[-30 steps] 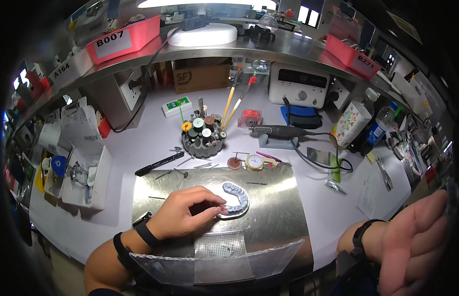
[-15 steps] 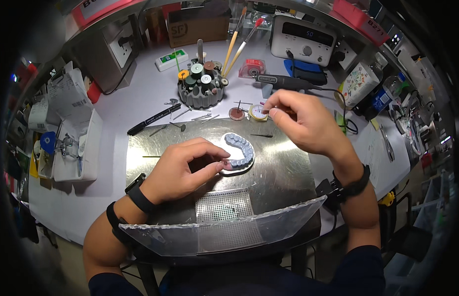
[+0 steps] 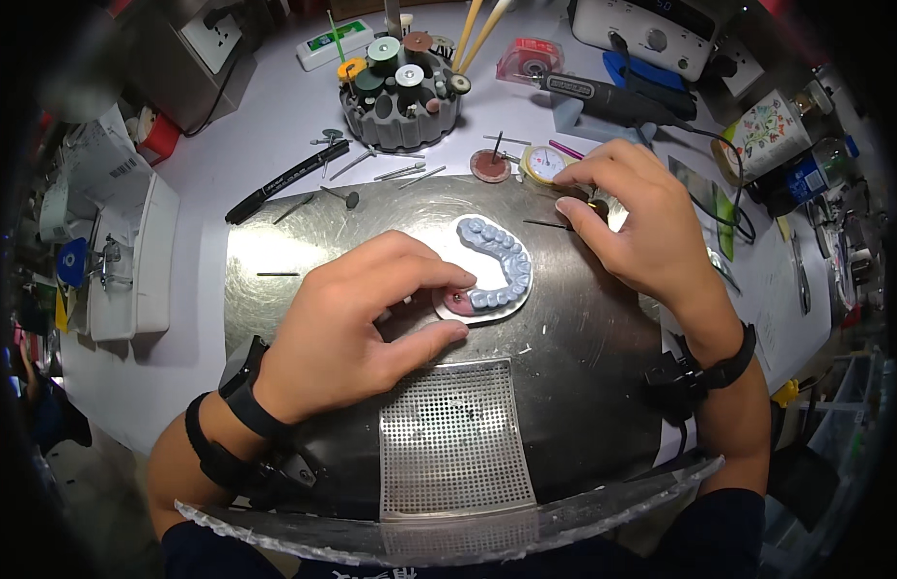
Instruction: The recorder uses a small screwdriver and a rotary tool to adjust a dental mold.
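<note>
A grey-blue dental arch model (image 3: 514,265) on a white base lies on the metal work plate. One end of it carries a pink gum-coloured section (image 3: 458,300). My left hand (image 3: 371,314) is beside that end, thumb and forefinger apart; the forefinger tip reaches over the pink part and the thumb lies just below it. To the right, my right hand (image 3: 637,217) hovers with thumb and forefinger spread. Its forefinger tip is at the edge of a round dial gauge (image 3: 545,164) with a yellow rim; whether they touch I cannot tell. A small dark-and-yellow piece shows behind the fingers.
A grey bur stand (image 3: 400,121) stands at the back, near a black marker (image 3: 286,181), loose burs and a reddish disc (image 3: 490,166). A rotary handpiece (image 3: 612,99) lies back right. Closer are a perforated metal grid (image 3: 453,439) and a clear shield (image 3: 448,540).
The view has shifted closer and lower. My right thumb and forefinger, close together beside the dial gauge before, are now spread. My left thumb and forefinger have parted at the pink section.
</note>
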`<move>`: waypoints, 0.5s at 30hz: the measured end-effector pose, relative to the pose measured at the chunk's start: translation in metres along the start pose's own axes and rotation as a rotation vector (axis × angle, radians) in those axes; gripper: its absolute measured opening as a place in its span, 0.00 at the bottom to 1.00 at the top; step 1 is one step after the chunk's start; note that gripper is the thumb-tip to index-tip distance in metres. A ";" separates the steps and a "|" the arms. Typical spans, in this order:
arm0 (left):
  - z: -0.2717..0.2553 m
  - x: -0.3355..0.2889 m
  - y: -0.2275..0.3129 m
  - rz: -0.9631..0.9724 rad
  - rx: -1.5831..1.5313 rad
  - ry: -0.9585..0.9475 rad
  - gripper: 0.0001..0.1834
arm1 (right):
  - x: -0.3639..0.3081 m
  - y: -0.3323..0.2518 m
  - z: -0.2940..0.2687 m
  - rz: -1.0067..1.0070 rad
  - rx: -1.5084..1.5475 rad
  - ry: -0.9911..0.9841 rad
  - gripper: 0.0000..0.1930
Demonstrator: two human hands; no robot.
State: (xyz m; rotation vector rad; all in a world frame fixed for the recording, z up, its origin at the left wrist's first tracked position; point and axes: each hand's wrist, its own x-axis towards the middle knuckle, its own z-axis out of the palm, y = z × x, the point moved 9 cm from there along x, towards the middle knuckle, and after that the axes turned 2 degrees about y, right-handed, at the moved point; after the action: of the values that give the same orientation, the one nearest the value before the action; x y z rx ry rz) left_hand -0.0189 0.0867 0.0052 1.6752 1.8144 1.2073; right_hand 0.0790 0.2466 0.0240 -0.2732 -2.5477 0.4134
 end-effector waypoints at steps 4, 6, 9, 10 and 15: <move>0.001 0.000 -0.004 -0.048 0.028 0.029 0.15 | 0.000 -0.036 -0.006 -0.145 0.093 -0.044 0.14; -0.003 -0.001 -0.004 -0.013 0.053 0.052 0.12 | -0.007 -0.060 -0.001 -0.249 0.172 -0.134 0.19; -0.005 -0.003 -0.006 -0.024 -0.016 0.070 0.11 | -0.017 -0.071 0.006 -0.261 0.213 -0.204 0.25; -0.006 -0.004 -0.007 -0.031 -0.083 0.069 0.11 | -0.017 -0.072 0.008 -0.272 0.190 -0.220 0.25; -0.015 -0.008 0.005 -0.025 -0.235 0.020 0.12 | -0.017 -0.080 0.002 -0.382 0.191 -0.139 0.19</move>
State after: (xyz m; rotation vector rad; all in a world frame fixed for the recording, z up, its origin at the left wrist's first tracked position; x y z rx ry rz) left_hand -0.0252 0.0740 0.0154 1.5102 1.6281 1.3718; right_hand 0.0837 0.1667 0.0417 0.3187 -2.5908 0.5348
